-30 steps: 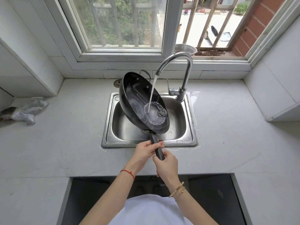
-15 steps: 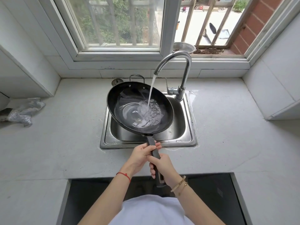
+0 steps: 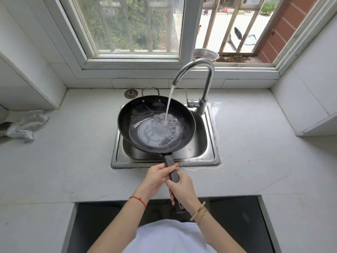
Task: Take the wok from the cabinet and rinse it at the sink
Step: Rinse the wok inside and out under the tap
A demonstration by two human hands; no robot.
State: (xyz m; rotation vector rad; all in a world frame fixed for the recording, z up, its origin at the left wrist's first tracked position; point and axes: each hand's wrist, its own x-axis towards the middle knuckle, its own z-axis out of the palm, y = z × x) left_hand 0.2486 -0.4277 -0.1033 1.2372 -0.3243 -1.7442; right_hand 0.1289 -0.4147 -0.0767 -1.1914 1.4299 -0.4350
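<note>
Now both hands, left hand (image 3: 158, 177) and right hand (image 3: 182, 188), grip the water-filled wok (image 3: 138, 114) over the sink (image 3: 209, 157).

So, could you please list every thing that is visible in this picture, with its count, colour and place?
wok: one, black, held over the sink, water pooling inside
sink: one, steel, set in the counter
tap: one, chrome, behind the sink, running into the wok
counter: one, pale grey, around the sink
sink strainer: one, metal, on the counter behind the wok
cloth: one, silver-grey, far left on the counter
metal bowl: one, on the window sill
left hand: grips the wok handle, red string on the wrist
right hand: grips the handle lower, gold bracelets on the wrist
</note>
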